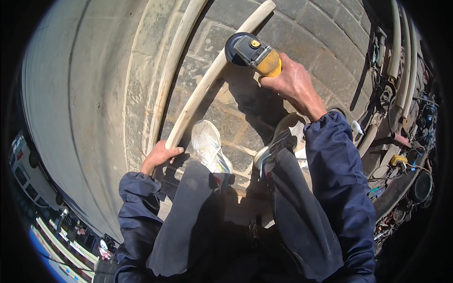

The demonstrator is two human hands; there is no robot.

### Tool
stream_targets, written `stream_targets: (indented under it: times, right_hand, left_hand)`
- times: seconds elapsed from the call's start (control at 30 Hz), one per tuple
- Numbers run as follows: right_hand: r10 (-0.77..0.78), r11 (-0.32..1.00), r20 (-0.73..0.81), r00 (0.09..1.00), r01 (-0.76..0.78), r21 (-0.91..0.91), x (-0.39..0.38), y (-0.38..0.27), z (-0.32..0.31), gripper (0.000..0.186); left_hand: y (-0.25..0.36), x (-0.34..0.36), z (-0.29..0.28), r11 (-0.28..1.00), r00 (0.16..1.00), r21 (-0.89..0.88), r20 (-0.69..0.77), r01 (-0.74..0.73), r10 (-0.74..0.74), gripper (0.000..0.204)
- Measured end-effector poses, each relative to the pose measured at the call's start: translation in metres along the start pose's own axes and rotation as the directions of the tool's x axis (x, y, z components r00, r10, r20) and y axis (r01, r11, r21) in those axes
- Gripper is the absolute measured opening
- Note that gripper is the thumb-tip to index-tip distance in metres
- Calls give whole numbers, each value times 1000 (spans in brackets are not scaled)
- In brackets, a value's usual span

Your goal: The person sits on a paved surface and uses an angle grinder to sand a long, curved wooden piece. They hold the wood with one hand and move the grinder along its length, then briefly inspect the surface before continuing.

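A long, pale, peeled wooden pole [203, 87] slants from near my shoes up toward the top of the view. At its near end my left hand [163, 155] is closed around it, the thumb lying over the wood. My right hand [295, 85] grips a yellow and black angle grinder [262, 55]. The grinder's round dark disc [233, 48] lies over the upper part of the pole; whether it touches the wood I cannot tell. A second pale pole [172, 68] lies just left of the first, apart from both hands.
Stone paving [325, 42] runs under the poles, beside a concrete road [80, 94]. My shoes [207, 144] stand close to the pole. Several poles [405, 56], cables and tools clutter the right side, with a yellow plug block [398, 160]. A white van [33, 177] is at far left.
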State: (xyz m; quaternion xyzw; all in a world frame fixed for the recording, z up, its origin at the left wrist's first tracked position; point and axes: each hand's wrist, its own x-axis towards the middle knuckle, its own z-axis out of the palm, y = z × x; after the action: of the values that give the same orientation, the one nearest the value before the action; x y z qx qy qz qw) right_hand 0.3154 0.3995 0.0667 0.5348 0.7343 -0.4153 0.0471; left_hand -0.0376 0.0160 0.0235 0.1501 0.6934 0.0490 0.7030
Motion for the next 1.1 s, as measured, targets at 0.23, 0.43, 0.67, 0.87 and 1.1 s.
stream_targets:
  times: [0.23,0.43,0.67,0.87,1.1]
  right_hand:
    - [142,969,-151,978,-106,225,-2,17,-13,69]
    - [-155,985,97,983,147,86,-62,-13,57,61]
    - [-105,994,161,981,103,23,-36,-1,38,66]
    - [134,968,-124,983,-103,229,46,46,-32,74]
    - [-11,976,-43,999,20,219,0,33,-1,69]
  left_hand:
    - [2,11,2,989,997,-132,44,65,-59,33]
    - [-2,4,-2,934,966,-341,257,109,-19,25]
    - [-3,3,4,905,947,-389,317,170,-42,24]
    - [-15,8,-1,903,942,-397,335,168,-28,27]
    - [-7,5,-2,875,920,-433,392,216,-33,29]
